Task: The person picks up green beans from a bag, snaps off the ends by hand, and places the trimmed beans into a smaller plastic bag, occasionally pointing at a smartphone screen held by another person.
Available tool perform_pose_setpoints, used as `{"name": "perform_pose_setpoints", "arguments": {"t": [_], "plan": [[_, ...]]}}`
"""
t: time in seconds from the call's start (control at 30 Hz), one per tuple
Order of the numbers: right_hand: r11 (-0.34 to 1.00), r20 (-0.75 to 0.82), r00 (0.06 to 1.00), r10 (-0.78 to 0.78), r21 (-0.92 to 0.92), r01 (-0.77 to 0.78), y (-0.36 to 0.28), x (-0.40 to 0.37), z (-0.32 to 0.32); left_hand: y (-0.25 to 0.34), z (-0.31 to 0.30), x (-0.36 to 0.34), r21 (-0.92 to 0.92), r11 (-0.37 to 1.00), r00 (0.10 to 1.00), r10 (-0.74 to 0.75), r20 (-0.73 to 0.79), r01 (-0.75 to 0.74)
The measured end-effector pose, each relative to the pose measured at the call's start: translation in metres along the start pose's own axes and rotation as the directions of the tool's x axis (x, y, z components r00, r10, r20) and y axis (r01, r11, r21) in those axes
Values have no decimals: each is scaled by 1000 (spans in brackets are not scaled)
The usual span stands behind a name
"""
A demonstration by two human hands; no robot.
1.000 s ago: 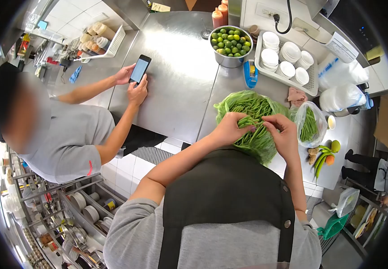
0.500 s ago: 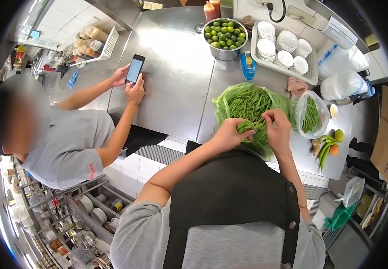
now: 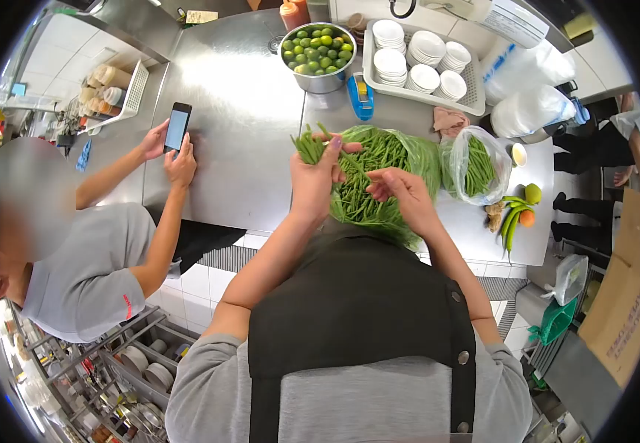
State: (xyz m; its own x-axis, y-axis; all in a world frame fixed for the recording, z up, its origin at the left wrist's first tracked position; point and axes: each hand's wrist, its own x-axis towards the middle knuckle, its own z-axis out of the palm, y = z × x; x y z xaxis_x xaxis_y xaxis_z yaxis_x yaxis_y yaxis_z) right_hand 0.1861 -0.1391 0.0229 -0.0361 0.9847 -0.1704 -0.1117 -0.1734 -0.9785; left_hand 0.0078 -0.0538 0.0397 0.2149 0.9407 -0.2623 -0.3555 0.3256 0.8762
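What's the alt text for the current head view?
A person's left hand holds a bunch of green beans by an open bag of more, right hand close by; to the left, a co-worker holds a phone over a steel counter.

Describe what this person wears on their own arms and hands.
Short heather-grey sleeves end near the elbows, leaving the forearms bare. The left hand and right hand are gloveless; no watch or bracelet shows. The left thumbnail looks purple.

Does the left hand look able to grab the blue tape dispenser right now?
Probably not cleanly: the left hand holds green beans, though nothing seems to block its way to the tape dispenser.
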Motion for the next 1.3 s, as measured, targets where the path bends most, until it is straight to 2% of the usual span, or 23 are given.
{"name": "perform_pose_setpoints", "arguments": {"t": [0.07, 0.17, 0.27, 0.33, 0.4, 0.5, 0.53, 0.63, 0.73, 0.8, 0.9, 0.93, 0.97, 1.03, 1.07, 1.17, 1.3], "plan": [[1000, 21, 1000, -5, -6, 5, 7, 3, 6, 5, 0, 0, -3, 1000, 1000, 8, -9, -8], [999, -37, 998, 50, 16, -49, 5, 4, 14, 6, 1, -2, 8, 999, 999, 33, -4, -33], [1000, -64, 998, 25, -10, -26, 7, 4, 14, 2, 1, -3, 49, 998, 999, 33, 11, -34], [993, -223, 968, -112, -5, 114, 8, 2, 15, -1, 2, -3, 9, 1000, 1000, 13, -4, -13], [959, -385, 883, -268, -22, 281, 5, 1, 19, -7, -1, -2, -79, 996, 998, -45, -42, 41], [885, -632, 718, -291, 108, 453, 0, 8, 8, -21, -16, 8, -246, 960, 982, -164, -97, 136], [897, -647, 713, -269, 101, 430, -2, 9, 2, -23, -24, 12, -276, 948, 977, -191, -99, 158], [959, -387, 889, -246, -231, 165, 4, 9, -16, -25, -38, 18, -300, 933, 965, -239, -112, 197], [809, -91, 990, -105, -587, 32, 26, 5, -24, -20, -44, 18, -277, 937, 956, -259, -140, 213], [788, -100, 989, -110, -615, 26, 37, 4, -17, -25, -52, 21, -260, 942, 961, -249, -119, 212], [769, -117, 985, -127, -639, 23, 44, 7, -9, -49, -75, 38, 39, 972, 972, -231, -33, 233], [757, -119, 986, -121, -653, 14, 39, 9, -6, -52, -77, 44, 206, 941, 961, -276, 2, 270], [747, -123, 986, -114, -665, 3, 36, 9, -4, -60, -76, 51, 439, 880, 979, -205, 7, 181], [760, -125, 985, -122, -650, 12, 34, 10, -3, -73, -65, 60, 809, 588, 995, -75, 70, -13], [766, -125, 984, -129, -643, 19, 33, 11, -2, -72, -60, 62, 894, 447, 993, -81, 83, -39], [746, -82, 983, -161, -663, 67, 28, 8, -6, -61, -44, 64, 995, 72, 997, 0, 73, -73], [755, -95, 987, -126, -655, 33, 30, -1, -10, -70, -46, 76, 995, 18, 995, 31, 96, -96]]}}
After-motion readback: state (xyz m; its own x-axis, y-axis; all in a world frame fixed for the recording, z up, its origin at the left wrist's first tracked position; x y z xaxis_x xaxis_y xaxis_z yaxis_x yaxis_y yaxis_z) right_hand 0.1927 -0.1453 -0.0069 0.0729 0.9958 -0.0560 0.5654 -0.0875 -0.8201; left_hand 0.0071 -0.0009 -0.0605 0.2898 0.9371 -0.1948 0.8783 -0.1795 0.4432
